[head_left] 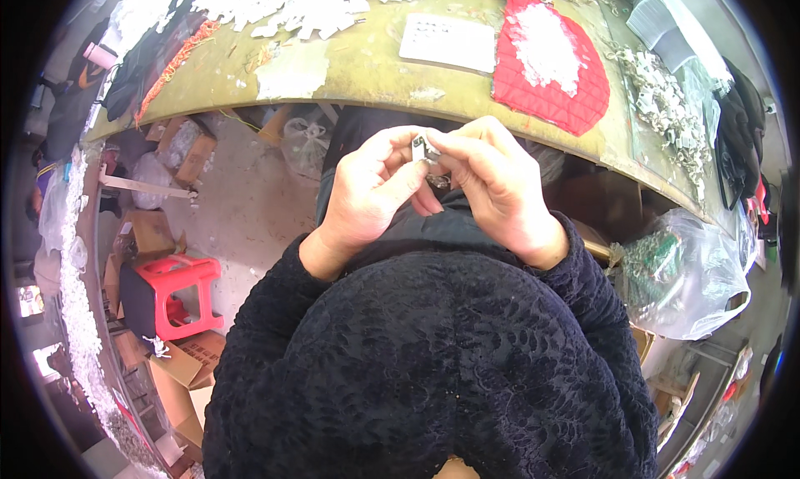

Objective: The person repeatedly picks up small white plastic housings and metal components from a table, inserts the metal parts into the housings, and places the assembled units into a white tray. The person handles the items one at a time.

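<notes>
Left hand (pixel 367 192) and right hand (pixel 502 183) meet upper centre, both pinching small pale part (pixel 420 149), likely for fine two-sided control; white pieces (pixel 546 47) sit on red pad (pixel 575 110), upper right, probably for easy reach

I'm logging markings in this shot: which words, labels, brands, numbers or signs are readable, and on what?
None can be read.
White card on the table: faint dark marks, too small to read.
Open carton near the red stool: dark print, too blurred.
Held piece: no text I can make out.
</notes>
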`<state>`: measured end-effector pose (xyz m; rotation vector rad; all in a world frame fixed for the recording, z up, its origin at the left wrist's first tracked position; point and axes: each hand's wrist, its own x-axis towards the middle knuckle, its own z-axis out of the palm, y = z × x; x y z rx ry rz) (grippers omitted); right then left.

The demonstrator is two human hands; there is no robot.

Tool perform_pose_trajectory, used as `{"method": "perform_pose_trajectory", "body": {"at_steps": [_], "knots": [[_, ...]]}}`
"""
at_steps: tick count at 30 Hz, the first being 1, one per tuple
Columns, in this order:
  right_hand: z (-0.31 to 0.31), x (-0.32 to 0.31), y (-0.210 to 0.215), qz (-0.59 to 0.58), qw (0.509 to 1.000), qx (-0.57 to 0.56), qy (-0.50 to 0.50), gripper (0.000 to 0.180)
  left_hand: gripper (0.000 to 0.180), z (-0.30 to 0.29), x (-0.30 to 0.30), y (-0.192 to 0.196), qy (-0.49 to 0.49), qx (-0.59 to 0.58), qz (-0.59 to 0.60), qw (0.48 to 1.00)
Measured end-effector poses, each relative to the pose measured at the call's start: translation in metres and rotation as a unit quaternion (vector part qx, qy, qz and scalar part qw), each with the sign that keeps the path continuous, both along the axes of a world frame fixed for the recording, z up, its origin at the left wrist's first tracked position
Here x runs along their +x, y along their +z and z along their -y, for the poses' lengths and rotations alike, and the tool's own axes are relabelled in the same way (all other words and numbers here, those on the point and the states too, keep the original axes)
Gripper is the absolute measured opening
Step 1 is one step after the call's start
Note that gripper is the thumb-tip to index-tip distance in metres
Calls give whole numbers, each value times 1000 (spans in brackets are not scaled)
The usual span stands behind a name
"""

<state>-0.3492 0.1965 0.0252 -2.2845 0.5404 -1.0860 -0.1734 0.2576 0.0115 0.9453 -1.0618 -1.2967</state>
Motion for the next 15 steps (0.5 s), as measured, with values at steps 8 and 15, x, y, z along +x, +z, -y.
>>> {"method": "perform_pose_trajectory", "body": {"at_steps": [8, 15], "knots": [[4, 4, -24, -1, 1000, -14, -22, 37, 32, 13, -5, -15, 9, 48, 2, 999], [32, -1, -32, 15, 999, 24, -28, 29, 32, 38, -3, -28, -41, 124, -129, 983]]}}
